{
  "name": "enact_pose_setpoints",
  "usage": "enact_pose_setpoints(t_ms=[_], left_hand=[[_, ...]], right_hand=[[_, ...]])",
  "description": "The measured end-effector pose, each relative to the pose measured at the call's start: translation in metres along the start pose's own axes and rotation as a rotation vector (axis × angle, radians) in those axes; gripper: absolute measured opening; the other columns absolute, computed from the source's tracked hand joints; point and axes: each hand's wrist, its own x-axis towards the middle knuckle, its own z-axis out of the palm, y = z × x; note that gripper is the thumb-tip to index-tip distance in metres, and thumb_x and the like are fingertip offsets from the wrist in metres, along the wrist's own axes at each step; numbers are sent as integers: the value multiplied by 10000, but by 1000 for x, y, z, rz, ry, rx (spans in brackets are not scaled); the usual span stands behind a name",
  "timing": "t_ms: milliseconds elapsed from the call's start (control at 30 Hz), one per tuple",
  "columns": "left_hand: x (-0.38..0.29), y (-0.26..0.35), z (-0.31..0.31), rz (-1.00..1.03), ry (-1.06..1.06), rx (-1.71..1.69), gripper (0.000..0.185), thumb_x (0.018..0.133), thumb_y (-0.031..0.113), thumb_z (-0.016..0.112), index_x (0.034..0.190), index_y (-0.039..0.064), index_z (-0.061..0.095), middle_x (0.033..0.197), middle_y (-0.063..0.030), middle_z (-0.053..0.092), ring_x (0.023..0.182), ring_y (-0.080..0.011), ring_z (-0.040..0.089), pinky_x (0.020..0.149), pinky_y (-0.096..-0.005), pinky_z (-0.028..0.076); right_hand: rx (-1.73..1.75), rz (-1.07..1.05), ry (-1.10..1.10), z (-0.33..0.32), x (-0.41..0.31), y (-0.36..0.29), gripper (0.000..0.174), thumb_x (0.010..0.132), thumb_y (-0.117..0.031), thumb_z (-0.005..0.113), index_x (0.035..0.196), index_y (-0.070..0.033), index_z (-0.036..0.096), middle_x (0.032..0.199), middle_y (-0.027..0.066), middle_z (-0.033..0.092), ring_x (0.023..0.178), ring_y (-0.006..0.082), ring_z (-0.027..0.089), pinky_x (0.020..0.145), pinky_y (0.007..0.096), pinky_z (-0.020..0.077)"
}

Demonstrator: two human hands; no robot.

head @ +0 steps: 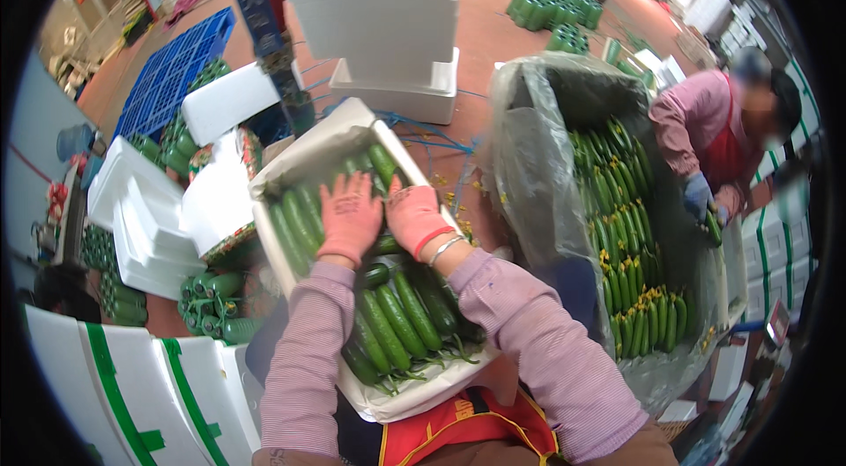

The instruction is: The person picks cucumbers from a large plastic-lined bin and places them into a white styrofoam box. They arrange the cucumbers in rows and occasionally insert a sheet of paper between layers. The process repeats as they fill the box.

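A paper-lined white foam box (423,169) is tilted in front of me, packed with green cucumbers (394,327). The near row lies with its stems toward me; another row fills the far half. My left hand (350,211), in a pink glove, rests flat on the far cucumbers with its fingers spread. Close beside it, my right hand (418,209), also in a pink glove and with a bracelet at the wrist, lies over the cucumbers near the box's right wall. Its fingertips are partly hidden, so I cannot tell whether it grips one.
At right stands a large plastic-lined crate (535,155) of cucumbers with yellow blossoms. A person (700,122) in gloves holds a cucumber beyond it. Stacked foam boxes (377,17), foam lids (231,102), a blue pallet (175,69), a post (261,23) and bundled green bottles (215,307) stand around.
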Motion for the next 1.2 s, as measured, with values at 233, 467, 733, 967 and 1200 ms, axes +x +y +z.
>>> enact_pose_setpoints(t_ms=[233, 467, 733, 967, 1200], left_hand=[[62, 23, 35, -111, 175, -176, 607, 947, 336, 500, 1463, 26, 420, 1476, -185, 464, 1376, -354, 411, 1157, -527, 273], [58, 0, 41, -18, 103, -40, 604, 1030, 289, 429, 1563, 67, 255, 1548, -174, 384, 1453, -338, 314, 1212, -490, 166], [53, -15, 32, 161, 175, -52, 581, 1020, 254, 434, 1534, 20, 298, 1523, -196, 400, 1422, -362, 339, 1203, -472, 203], [53, -17, 24, -6, 9, -110, 561, 1063, 253, 392, 1564, 46, 253, 1588, -159, 317, 1480, -297, 269, 1225, -428, 139], [-25, 125, -50, -187, 78, -1245, 566, 1030, 248, 454, 1532, 14, 337, 1533, -143, 403, 1376, -236, 410, 1151, -362, 313]], right_hand=[[444, -133, 204, -28, -146, 67, 501, 899, -315, 588, 1294, -8, 548, 928, 155, 709, 827, 271, 714, 681, 415, 553], [588, 969, 305, 119, -294, 319, 429, 935, -324, 522, 1289, -86, 569, 1169, 181, 675, 1032, 332, 663, 903, 439, 525], [425, 968, -339, 327, -282, 382, 478, 923, -422, 561, 1256, -80, 569, 1223, 168, 614, 1123, 325, 623, 932, 441, 510], [451, 1032, -278, 350, -247, 364, 533, 799, -351, 705, 1225, -79, 535, 1191, 163, 610, 1123, 329, 599, 932, 424, 504], [1775, 830, 596, 207, -302, 353, 411, 950, -224, 628, 1283, 9, 564, 1086, 86, 644, 1000, 183, 613, 880, 292, 502]])
